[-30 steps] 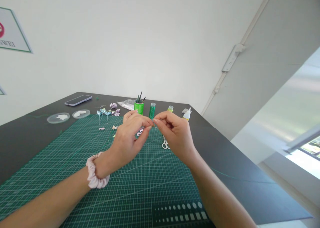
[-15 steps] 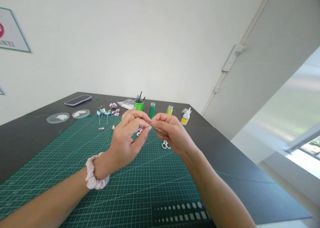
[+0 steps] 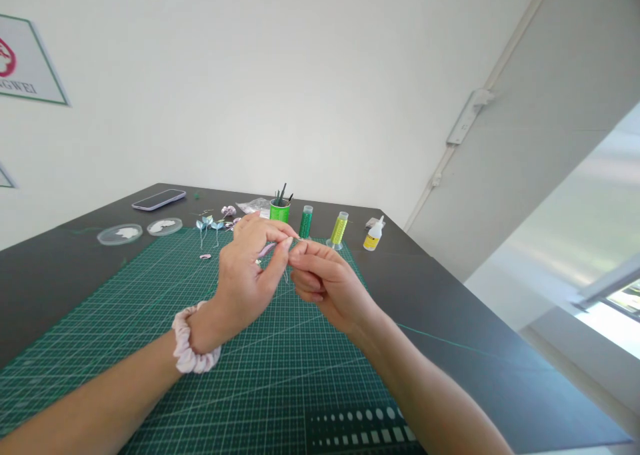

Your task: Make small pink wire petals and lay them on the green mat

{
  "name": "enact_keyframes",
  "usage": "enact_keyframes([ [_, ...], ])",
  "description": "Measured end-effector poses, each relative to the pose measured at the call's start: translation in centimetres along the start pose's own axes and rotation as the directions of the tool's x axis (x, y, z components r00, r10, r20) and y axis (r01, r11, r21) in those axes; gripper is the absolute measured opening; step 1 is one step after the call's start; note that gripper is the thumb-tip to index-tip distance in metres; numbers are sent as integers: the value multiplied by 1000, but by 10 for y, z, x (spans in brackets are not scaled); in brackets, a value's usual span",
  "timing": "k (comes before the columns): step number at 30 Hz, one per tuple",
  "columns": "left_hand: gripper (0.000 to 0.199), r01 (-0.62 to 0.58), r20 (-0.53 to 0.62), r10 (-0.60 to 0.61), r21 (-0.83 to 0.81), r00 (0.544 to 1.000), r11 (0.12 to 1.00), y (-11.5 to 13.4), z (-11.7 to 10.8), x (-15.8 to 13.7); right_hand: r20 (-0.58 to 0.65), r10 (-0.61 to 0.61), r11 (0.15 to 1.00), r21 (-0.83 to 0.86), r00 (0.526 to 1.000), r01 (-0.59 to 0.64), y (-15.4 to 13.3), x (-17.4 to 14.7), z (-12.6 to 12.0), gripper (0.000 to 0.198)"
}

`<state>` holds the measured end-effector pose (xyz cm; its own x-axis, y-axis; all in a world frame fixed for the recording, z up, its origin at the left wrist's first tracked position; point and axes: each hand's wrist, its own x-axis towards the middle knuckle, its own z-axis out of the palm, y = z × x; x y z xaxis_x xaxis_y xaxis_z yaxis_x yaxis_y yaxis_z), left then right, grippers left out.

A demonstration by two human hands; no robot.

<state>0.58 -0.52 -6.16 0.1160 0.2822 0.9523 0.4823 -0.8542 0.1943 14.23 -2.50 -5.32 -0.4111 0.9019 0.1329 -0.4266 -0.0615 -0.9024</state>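
My left hand (image 3: 255,252), with a pale scrunchie (image 3: 187,348) round its wrist, is closed in a pinch. A small lilac petal-like piece (image 3: 267,249) shows between its thumb and fingers. My right hand (image 3: 325,272) meets it fingertip to fingertip, thumb and forefinger pressed together and the other fingers curled in. What the right fingertips pinch is too small to make out. Both hands are raised over the green cutting mat (image 3: 260,388). Left of them on the mat lie blue fabric flowers (image 3: 210,223) on thin stems and a small pink piece (image 3: 205,256).
Behind the hands stand a green can of tools (image 3: 279,211), a green thread spool (image 3: 306,222), a yellow-green spool (image 3: 339,228) and a glue bottle (image 3: 373,234). Two clear dishes (image 3: 107,238) and a phone (image 3: 159,200) lie left. A stencil (image 3: 360,432) lies in front.
My right hand has moved a little left and down, its fingers curling tighter. My left hand has shifted slightly left. The white scissor handles are now hidden behind my right hand.
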Motion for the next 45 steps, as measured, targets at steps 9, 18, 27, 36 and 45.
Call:
enact_keyframes([
  [9, 12, 6, 6, -6, 62, 1000, 998, -3, -1, 0, -45, -469, 707, -617, 882, 345, 15, -9, 5, 20],
  [18, 15, -30, 23, 29, 61, 999, 998, -3, 0, 0, 102, -728, 244, -885, 677, 396, 4, -15, 0, 15],
  [27, 14, -76, 99, 76, -5, 992, 997, -1, 0, 0, 1, -701, 332, -884, 713, 328, -14, -13, -6, 15],
  [36, 15, -105, 129, 108, -31, 986, 994, 0, -1, 1, -110, -518, 647, -699, 848, 304, -27, -6, -10, 18],
  [45, 16, -85, 76, 90, -61, 993, 994, 3, -3, 3, -81, -173, 935, -325, 982, 138, -20, 3, -16, 23],
])
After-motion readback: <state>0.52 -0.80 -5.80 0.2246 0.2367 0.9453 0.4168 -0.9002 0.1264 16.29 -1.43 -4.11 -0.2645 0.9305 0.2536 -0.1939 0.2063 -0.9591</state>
